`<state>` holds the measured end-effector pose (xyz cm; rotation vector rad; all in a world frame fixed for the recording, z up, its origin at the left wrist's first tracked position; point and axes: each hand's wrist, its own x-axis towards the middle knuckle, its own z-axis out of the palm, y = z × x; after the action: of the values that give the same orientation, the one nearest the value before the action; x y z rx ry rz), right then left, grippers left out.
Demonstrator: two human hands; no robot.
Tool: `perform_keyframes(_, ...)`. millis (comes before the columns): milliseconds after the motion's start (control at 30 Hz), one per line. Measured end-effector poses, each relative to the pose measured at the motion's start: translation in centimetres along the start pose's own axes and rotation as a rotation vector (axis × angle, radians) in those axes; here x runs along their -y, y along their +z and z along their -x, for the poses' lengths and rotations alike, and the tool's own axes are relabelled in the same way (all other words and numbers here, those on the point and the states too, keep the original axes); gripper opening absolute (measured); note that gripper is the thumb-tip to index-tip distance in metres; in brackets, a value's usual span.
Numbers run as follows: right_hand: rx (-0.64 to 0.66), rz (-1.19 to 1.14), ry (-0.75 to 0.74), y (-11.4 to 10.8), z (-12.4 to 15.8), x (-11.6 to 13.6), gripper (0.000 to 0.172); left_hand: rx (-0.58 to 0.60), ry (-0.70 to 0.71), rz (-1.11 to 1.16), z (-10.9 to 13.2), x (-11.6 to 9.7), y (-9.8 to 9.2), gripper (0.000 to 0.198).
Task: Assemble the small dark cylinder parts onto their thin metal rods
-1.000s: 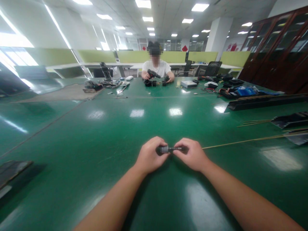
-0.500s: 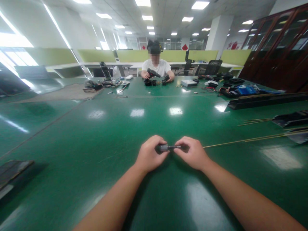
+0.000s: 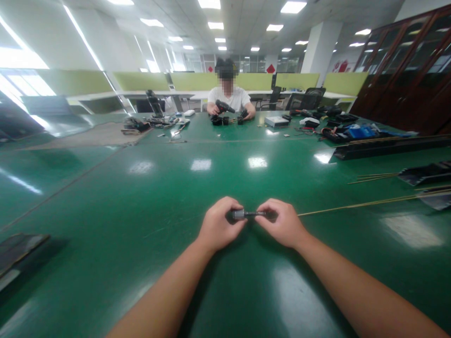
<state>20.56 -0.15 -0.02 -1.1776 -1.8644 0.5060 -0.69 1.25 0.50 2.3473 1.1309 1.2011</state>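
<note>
Over the green table (image 3: 141,197) my two hands meet in the middle. My left hand (image 3: 220,225) is closed round the grey, thicker end of a small dark metal rod-shaped part (image 3: 246,214). My right hand (image 3: 282,224) pinches the thinner dark end of the same part. The part lies level between the two fists, just above the table top. Most of its length is hidden inside my fingers.
A person in a white shirt (image 3: 229,98) sits at the far side with a black power tool. Thin brass rods (image 3: 369,203) and black flat parts (image 3: 423,173) lie at right. Cluttered tools (image 3: 338,129) sit far right, a dark panel (image 3: 17,249) at left.
My hands and the part have shifted slightly upward and away in the picture. The grip on both ends is unchanged.
</note>
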Motion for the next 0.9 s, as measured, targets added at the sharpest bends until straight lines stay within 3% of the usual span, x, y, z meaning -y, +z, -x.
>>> perform_keyframes(900, -0.060, -0.014, 0.065, 0.16, -0.12, -0.43, 0.002, -0.020, -0.025, -0.027, -0.08, 0.10, -0.25, 0.019)
